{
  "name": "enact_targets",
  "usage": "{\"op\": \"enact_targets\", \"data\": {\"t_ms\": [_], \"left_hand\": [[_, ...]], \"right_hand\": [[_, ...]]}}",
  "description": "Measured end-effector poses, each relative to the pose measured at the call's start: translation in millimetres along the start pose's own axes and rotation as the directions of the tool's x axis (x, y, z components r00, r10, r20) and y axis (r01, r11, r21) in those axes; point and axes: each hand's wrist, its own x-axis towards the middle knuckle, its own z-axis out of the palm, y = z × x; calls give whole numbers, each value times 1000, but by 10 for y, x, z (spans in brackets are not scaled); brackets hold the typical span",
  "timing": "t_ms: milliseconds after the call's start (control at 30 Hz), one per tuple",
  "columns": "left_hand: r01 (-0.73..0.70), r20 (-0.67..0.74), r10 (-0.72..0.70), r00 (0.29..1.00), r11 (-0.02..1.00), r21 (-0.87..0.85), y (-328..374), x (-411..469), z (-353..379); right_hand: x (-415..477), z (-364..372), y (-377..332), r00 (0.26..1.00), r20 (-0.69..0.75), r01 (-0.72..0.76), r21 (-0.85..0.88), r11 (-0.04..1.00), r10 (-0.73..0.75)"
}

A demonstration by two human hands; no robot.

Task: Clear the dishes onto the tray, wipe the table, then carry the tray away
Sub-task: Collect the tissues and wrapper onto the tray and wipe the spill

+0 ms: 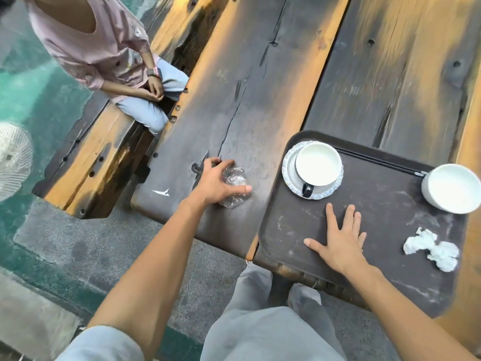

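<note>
A dark brown tray (377,256) lies at the near edge of the wooden table (260,87). On it stand a white cup (318,164) on a patterned saucer (287,175), a white bowl (453,188) with dark chopsticks (377,160) beside it, and crumpled white tissue (432,248). My right hand (338,238) rests flat on the tray with its fingers spread. Left of the tray, my left hand (216,182) curls around a crumpled clear plastic wrapper (235,185) on the table top.
A person in a pink top sits on the wooden bench (104,152) at the table's left side. A small white scrap (162,192) lies near the table's left edge. A white fan (13,160) stands on the floor at far left.
</note>
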Motion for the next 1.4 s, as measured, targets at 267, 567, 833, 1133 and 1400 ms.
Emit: {"op": "enact_targets", "data": {"t_ms": [267,567,833,1133,1400], "left_hand": [[-84,162,38,986,954,289,33,111,-129],[-18,-88,38,995,975,223,146,15,84],[-22,136,35,990,995,-95,411,-438,662],[-178,70,165,984,928,327,518,-613,1329],[-157,49,150,988,918,364,532,-679,1309]], "right_hand": [[0,0,0,1000,-5,-10,12,1000,10],[5,1,-1,1000,-26,-13,61,998,15],[-35,-47,3,999,-48,1,55,998,1],[-42,-92,173,998,-33,55,39,998,-54],[-30,-50,167,997,-47,54,27,998,-53]]}}
